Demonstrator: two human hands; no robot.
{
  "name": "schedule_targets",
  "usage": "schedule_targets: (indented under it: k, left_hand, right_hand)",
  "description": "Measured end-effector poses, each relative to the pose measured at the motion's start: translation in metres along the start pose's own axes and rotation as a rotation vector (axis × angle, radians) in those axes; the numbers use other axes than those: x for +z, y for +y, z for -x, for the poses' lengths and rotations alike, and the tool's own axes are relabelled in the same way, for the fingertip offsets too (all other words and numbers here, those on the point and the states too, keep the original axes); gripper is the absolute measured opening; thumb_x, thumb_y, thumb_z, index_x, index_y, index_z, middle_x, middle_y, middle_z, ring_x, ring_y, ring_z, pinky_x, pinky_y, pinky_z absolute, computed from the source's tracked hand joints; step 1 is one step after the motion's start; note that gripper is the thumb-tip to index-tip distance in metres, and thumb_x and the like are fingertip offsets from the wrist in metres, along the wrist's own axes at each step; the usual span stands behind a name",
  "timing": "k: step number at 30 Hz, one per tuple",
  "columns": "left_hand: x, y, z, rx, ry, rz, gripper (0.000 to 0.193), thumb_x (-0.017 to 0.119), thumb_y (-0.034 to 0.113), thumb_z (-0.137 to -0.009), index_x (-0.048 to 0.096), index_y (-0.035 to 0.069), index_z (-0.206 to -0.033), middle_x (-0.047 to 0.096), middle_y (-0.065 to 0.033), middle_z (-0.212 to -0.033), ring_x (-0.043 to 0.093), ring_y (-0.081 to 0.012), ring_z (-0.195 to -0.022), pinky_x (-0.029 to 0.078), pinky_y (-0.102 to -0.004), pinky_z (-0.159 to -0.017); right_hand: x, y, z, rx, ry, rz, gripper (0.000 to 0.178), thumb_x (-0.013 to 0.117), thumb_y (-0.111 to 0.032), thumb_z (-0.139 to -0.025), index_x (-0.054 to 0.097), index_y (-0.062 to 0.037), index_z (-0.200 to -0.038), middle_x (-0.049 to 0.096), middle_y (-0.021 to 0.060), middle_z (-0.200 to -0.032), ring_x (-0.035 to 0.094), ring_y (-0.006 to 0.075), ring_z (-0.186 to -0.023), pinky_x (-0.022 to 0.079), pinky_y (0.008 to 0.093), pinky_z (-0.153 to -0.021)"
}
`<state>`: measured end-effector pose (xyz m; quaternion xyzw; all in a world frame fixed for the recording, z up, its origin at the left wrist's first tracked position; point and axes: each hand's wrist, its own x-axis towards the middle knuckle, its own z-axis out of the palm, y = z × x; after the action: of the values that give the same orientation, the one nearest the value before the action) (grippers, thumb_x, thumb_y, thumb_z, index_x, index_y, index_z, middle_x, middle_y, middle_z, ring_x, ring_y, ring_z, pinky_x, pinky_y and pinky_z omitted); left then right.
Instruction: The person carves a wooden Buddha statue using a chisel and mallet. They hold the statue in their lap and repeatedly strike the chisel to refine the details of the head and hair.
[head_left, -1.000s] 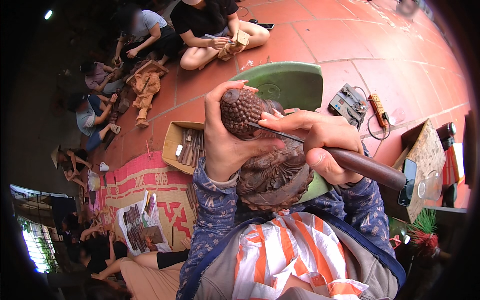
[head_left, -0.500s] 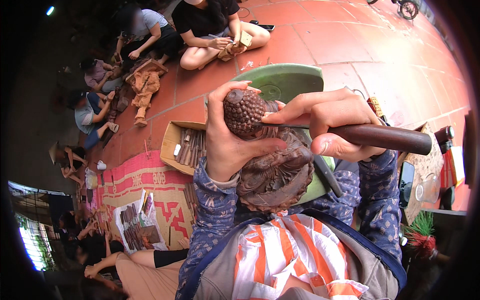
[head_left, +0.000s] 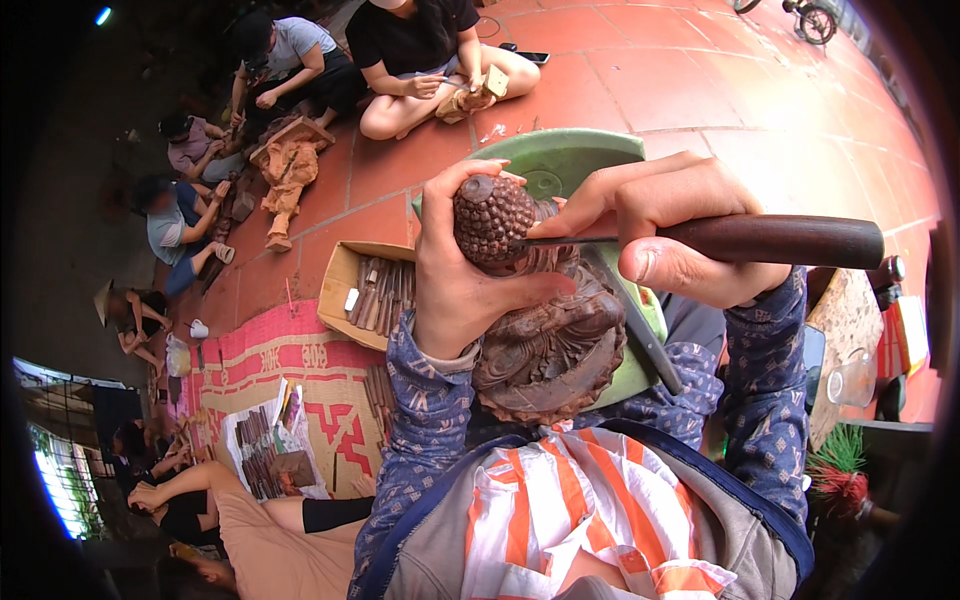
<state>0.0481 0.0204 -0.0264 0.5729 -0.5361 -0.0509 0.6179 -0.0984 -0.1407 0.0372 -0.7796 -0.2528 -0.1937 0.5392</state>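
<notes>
A dark brown carved wooden statue (head_left: 545,350) lies in my lap, its knobbly head (head_left: 493,217) toward the far side. My left hand (head_left: 455,270) wraps around that head, thumb across the statue's neck area. In my right hand (head_left: 690,225) is a carving chisel (head_left: 785,241) with a dark wooden handle; its thin blade points left and meets the side of the head. The right index finger stretches along the blade toward the tip. The exact tip is hard to make out against the dark wood. A green plastic chair (head_left: 560,160) shows behind and beneath the statue.
At left, a cardboard box (head_left: 340,300) holds several wooden-handled tools. More tools lie on paper (head_left: 265,450) over a patterned mat (head_left: 330,400). A small board (head_left: 850,320) bearing a clear cup (head_left: 852,383) stands at right. Other people sit along the left and far side, some handling carvings.
The chisel handle has swung up slightly and to the right, with my right hand raised a little. The left hand and statue have barely shifted.
</notes>
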Motion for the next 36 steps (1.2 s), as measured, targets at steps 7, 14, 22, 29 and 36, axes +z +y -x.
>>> schedule_targets:
  k: [7,14,22,29,36]
  left_hand:
    - [0.000,-0.001,0.000,-0.030,0.004,0.025,0.094,0.094,0.030,-0.049,0.043,0.005,-0.124,0.057,-0.0100,-0.112,0.058,-0.0181,-0.103,0.048,-0.0327,-0.091]
    - [-0.002,-0.006,-0.001,0.017,-0.018,0.021,0.098,0.094,0.033,-0.048,0.041,0.004,-0.125,0.054,-0.0117,-0.117,0.057,-0.0183,-0.105,0.047,-0.0324,-0.092]
    - [-0.002,-0.002,-0.001,-0.029,-0.038,0.122,0.098,0.092,0.033,-0.050,0.038,0.004,-0.126,0.053,-0.0122,-0.118,0.060,-0.0168,-0.100,0.049,-0.0297,-0.089]
    - [-0.002,-0.002,-0.002,0.007,-0.032,0.078,0.098,0.091,0.035,-0.051,0.038,0.004,-0.126,0.053,-0.0123,-0.119,0.058,-0.0174,-0.104,0.049,-0.0299,-0.090]
    - [-0.002,-0.005,0.000,-0.012,-0.029,0.109,0.099,0.091,0.036,-0.050,0.038,0.004,-0.127,0.053,-0.0123,-0.119,0.057,-0.0173,-0.106,0.049,-0.0301,-0.091]
  right_hand:
    - [0.015,0.020,0.019,-0.157,0.082,0.102,0.045,0.063,-0.031,-0.091,0.050,0.0016,-0.063,0.061,0.0361,-0.103,0.063,0.0418,-0.105,0.041,0.0484,-0.101]
    - [0.072,0.085,0.040,-0.435,0.421,-0.128,0.037,0.065,-0.034,-0.089,0.055,-0.0005,-0.076,0.053,0.0397,-0.119,0.052,0.0446,-0.120,0.028,0.0549,-0.109]
    - [0.104,0.091,0.039,-0.398,0.650,-0.480,0.037,0.053,-0.031,-0.096,0.052,0.0000,-0.076,0.047,0.0422,-0.124,0.048,0.0511,-0.121,0.030,0.0577,-0.105]
    - [0.071,0.066,0.040,-0.325,0.479,-0.179,0.031,0.059,-0.024,-0.091,0.055,0.0026,-0.076,0.057,0.0366,-0.116,0.057,0.0428,-0.115,0.037,0.0490,-0.104]
    - [0.053,0.042,0.038,-0.203,0.357,0.004,0.030,0.065,-0.020,-0.086,0.056,0.0021,-0.069,0.060,0.0314,-0.115,0.061,0.0368,-0.111,0.042,0.0450,-0.101]
